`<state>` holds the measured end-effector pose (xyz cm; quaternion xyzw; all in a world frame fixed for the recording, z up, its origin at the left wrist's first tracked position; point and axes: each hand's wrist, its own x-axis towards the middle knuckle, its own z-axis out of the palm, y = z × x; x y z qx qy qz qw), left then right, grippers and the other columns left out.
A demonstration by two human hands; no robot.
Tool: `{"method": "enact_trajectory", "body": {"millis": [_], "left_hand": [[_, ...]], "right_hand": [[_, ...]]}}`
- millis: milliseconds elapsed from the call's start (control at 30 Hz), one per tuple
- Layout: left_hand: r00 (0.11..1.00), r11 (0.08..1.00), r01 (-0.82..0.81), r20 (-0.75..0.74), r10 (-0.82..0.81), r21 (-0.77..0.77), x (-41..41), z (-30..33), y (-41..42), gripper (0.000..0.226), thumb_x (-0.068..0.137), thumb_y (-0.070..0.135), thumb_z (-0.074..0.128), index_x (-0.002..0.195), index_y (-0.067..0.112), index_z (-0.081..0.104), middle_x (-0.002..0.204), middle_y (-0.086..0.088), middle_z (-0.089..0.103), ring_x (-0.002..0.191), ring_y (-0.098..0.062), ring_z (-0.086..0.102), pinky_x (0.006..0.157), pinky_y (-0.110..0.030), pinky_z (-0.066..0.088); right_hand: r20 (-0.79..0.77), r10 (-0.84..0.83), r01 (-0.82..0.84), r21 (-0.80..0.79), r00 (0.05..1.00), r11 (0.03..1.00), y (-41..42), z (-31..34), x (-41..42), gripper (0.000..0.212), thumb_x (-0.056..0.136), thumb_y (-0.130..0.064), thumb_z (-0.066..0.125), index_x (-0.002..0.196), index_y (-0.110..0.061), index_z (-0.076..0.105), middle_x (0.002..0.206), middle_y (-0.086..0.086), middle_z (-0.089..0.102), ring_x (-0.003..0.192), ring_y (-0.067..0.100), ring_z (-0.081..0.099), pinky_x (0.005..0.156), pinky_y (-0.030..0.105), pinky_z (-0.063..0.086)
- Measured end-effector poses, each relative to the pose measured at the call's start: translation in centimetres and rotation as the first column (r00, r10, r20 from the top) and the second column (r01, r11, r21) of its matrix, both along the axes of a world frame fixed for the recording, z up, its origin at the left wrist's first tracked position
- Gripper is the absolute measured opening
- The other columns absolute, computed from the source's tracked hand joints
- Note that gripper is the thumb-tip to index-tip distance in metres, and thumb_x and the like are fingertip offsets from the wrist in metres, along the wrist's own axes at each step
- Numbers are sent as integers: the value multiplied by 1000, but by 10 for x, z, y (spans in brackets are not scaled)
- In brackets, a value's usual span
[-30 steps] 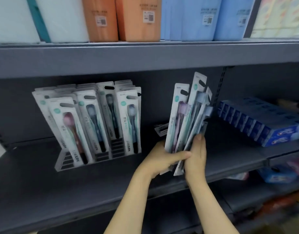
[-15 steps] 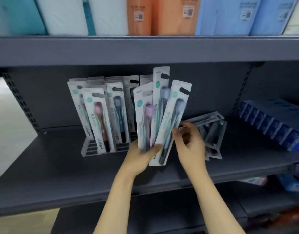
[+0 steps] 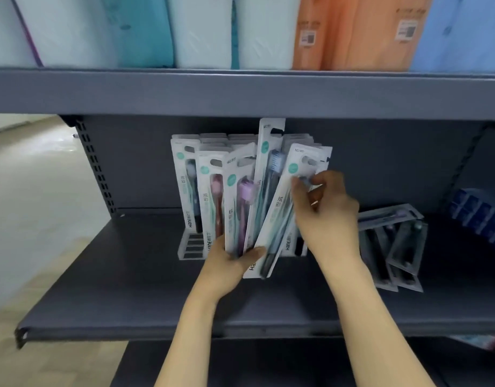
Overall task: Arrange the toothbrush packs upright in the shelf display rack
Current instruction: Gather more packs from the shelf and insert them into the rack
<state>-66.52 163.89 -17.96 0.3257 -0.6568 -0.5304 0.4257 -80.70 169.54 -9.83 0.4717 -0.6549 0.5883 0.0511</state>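
Head view is filled by a grey metal shelf (image 3: pixel 134 291), under an upper shelf (image 3: pixel 240 93) on which large soft packs (image 3: pixel 201 32) in white, teal, orange and blue are stood side by side. At the back of the grey shelf a clear display rack (image 3: pixel 191 247) is seen, with toothbrush packs (image 3: pixel 187 185) stood upright in it in rows. To the right of the rack, more packs (image 3: pixel 391 247) are laid flat in a loose pile on the shelf, and blue boxes (image 3: pixel 481 216) are seen at the far right edge. In front of the rack a fan of packs (image 3: pixel 240 208) is gripped at its lower end by the left hand (image 3: pixel 229 263), thumb across the front and fingers curled behind. The rightmost pack of the fan (image 3: pixel 282 208), tilted to the right, is pinched near its upper part by the right hand (image 3: pixel 327 216), between thumb and curled fingers. A pale floor (image 3: pixel 31 191) is seen at the left, beyond the shelf's end.
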Motion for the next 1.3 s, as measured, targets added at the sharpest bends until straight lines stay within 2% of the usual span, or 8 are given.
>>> {"method": "enact_trajectory", "body": {"millis": [67, 200, 267, 500, 667, 900, 1200, 1300], "left_hand": [[999, 999, -33, -23, 33, 13, 8, -1, -4, 35, 79, 4, 75, 97, 32, 66, 91, 24, 72, 92, 6, 66, 76, -8, 49], [991, 997, -48, -121, 55, 59, 22, 0, -12, 36, 73, 3, 79, 98, 28, 74, 103, 2, 74, 101, -15, 69, 92, -40, 52], [986, 998, -9, -165, 21, 68, 26, 4, -15, 40, 68, 11, 84, 102, 29, 74, 108, -3, 73, 106, -21, 67, 96, -45, 49], [986, 997, 43, -165, -32, 63, 34, 9, -19, 30, 78, 22, 76, 106, 29, 71, 111, 3, 72, 111, -13, 64, 100, -36, 46], [993, 999, -16, -114, 22, 50, 39, 12, -27, 25, 83, 36, 66, 107, 34, 66, 103, 12, 73, 106, -10, 65, 84, -25, 52], [967, 994, -103, -237, 90, -44, 40, 23, -27, 31, 87, 1, 61, 95, 30, 68, 92, 19, 73, 97, 4, 66, 76, -8, 48], [939, 992, -121, -327, 109, -16, 41, 22, -24, 53, 87, -7, 59, 83, 43, 76, 96, 17, 74, 98, 1, 66, 76, -9, 49], [932, 992, -123, -345, 111, -14, 38, 23, -21, 47, 88, -9, 56, 90, 34, 73, 92, 21, 73, 95, 5, 66, 75, -8, 48]], "right_hand": [[-45, 10, -8, 47, 999, 999, -4, 2, 5, 22, 90, -32, 59, 85, -14, 48, 54, -9, 55, 49, 0, 53, 49, 3, 37], [47, 87, -91, 92, 995, 992, -9, 8, 5, 25, 87, -37, 63, 81, -14, 57, 62, -2, 67, 57, 13, 67, 61, 18, 51], [86, 95, -102, 79, 992, 992, -9, 11, 4, 23, 86, -35, 64, 80, -14, 58, 61, -3, 68, 55, 8, 67, 60, 10, 48], [119, 177, -183, 41, 977, 982, -10, 24, 8, 18, 87, -30, 64, 78, -17, 55, 69, 0, 68, 53, 1, 65, 57, 10, 51], [22, 101, -101, 7, 995, 995, -11, 33, 2, 20, 86, -34, 64, 84, -16, 57, 70, -1, 68, 62, 12, 68, 66, 22, 54], [-89, -81, 60, -215, 993, 975, -31, 12, 19, 18, 86, -22, 67, 81, -11, 55, 59, -11, 54, 51, -4, 51, 55, -2, 36], [-189, -67, 5, -314, 980, 950, -59, -19, 35, 24, 87, -26, 62, 78, -5, 56, 61, 4, 61, 50, 14, 57, 48, 26, 47], [-206, -40, -19, -278, 978, 960, -64, -27, 35, 26, 88, -28, 61, 78, -4, 57, 62, 4, 60, 51, 15, 57, 49, 28, 48]]}}
